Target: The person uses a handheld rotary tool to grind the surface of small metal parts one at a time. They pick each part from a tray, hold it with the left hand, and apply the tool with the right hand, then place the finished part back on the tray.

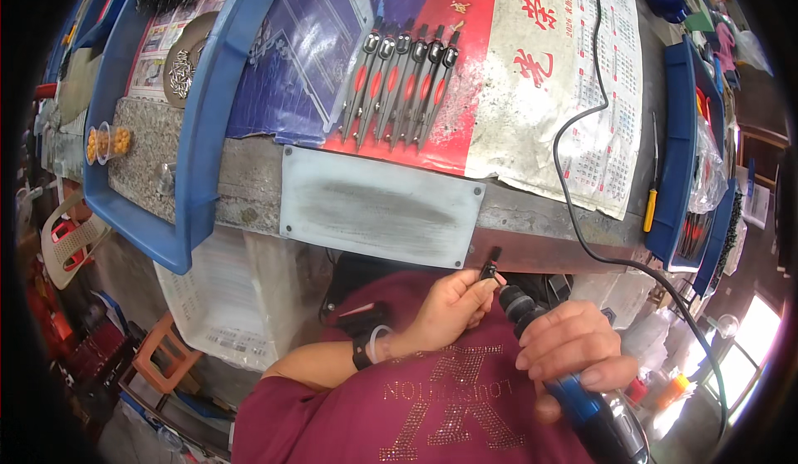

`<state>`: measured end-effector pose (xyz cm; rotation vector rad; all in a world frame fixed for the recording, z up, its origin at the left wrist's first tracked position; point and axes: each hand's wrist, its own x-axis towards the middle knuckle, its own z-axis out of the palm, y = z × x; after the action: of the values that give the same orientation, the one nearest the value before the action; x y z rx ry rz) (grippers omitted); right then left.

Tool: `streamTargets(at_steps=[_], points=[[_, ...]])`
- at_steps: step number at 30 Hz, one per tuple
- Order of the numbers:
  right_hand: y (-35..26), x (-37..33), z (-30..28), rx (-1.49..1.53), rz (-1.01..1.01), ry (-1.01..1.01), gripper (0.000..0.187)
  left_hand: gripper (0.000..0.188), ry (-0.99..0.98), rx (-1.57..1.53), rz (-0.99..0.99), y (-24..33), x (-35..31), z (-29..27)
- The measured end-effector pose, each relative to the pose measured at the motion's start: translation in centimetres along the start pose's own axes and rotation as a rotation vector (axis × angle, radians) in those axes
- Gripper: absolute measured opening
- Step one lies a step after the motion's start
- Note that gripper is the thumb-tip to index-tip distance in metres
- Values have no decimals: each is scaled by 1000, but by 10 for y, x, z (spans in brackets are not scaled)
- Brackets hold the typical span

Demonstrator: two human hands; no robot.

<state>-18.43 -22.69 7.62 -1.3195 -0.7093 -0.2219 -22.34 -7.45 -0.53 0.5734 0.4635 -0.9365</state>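
Note:
My left hand (449, 308) is closed around a black drawing compass (490, 270), whose top knob stands out above my fingertips. Most of that compass is hidden by the hand. In my right hand (573, 349) is a blue and black electric screwdriver (587, 406), tilted up to the left. Its tip reaches the compass head beside my left fingers; whether it touches a screw is too small to tell. Several black and red compasses (391, 90) lie side by side on the paper-covered bench, beyond a smudged pale plate (378, 202) at the bench edge.
A black cord (573, 206) crosses the bench's right side. A yellow-handled screwdriver (652, 198) lies beside a blue bin (672, 148). To the left, a blue tray (195, 206) holds a bowl of small metal parts (180, 73) and cups of orange pieces (112, 141).

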Motion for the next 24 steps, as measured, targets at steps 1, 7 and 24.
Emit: streamTargets(at_steps=[1, 7, 24], points=[[1, 0, 0, -3, -5, 1, 56, 21, 3, 5, 5, 0, 0, 0], [2, 0, 0, -29, -20, 25, 53, 20, 18, 39, 13, -3, 2, -1], [7, 15, 6, -23, 79, -27, 46, 17, 183, 228, 56, -5, 1, 7]])
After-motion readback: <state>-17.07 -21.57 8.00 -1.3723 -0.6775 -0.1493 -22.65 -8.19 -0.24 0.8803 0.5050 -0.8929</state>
